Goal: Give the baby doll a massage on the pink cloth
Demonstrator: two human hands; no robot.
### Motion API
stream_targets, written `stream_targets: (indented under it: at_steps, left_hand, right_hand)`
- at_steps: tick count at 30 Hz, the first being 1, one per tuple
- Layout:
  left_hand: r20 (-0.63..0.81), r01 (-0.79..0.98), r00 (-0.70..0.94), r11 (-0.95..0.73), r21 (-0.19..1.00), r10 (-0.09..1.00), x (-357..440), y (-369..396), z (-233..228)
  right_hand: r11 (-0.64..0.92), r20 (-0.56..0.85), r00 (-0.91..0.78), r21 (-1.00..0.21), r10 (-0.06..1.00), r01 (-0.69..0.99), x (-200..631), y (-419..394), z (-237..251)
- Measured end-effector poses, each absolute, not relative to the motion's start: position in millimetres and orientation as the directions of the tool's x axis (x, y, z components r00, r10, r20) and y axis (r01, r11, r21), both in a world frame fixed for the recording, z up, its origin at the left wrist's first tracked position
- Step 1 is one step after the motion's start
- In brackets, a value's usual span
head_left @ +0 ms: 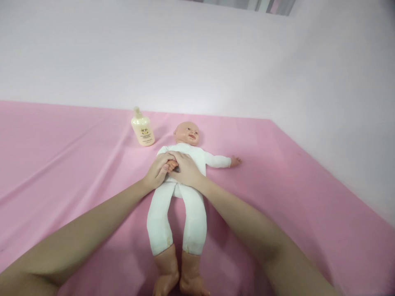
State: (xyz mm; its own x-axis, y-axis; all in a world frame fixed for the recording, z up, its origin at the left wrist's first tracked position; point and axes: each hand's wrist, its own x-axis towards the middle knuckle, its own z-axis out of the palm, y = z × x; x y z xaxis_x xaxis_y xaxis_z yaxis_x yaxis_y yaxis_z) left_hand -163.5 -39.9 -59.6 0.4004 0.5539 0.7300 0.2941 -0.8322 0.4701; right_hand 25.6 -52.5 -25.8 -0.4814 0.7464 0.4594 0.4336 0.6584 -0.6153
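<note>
A baby doll (195, 213) in a white cloth body lies on its back, head away from me and bare feet towards me. My left hand (158, 169) is wrapped around the doll's arm on the left, close to its small hand (172, 165), which shows between my hands. Across the doll's belly, my right hand (187, 169) closes over the same arm from the other side, its fingertips meeting my left fingers. The doll's other arm (219, 160) stretches out to the right, untouched. Most of the held arm is hidden under my fingers.
A pale yellow pump bottle (142, 130) stands on the pink cloth (77, 164) left of the doll's head. The cloth has long creases on the left. Behind it rises a white wall (197, 61), which continues along the right side.
</note>
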Motion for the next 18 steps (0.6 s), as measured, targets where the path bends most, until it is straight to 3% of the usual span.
stream_targets:
  at_steps: [18]
  left_hand:
    - [0.744,0.298,0.421,-0.854,0.427,0.519,-160.9,-41.9,-53.2]
  right_hand:
    - [0.643,0.441,-0.481,-0.628,0.758,0.438,26.6,-52.6,-25.7]
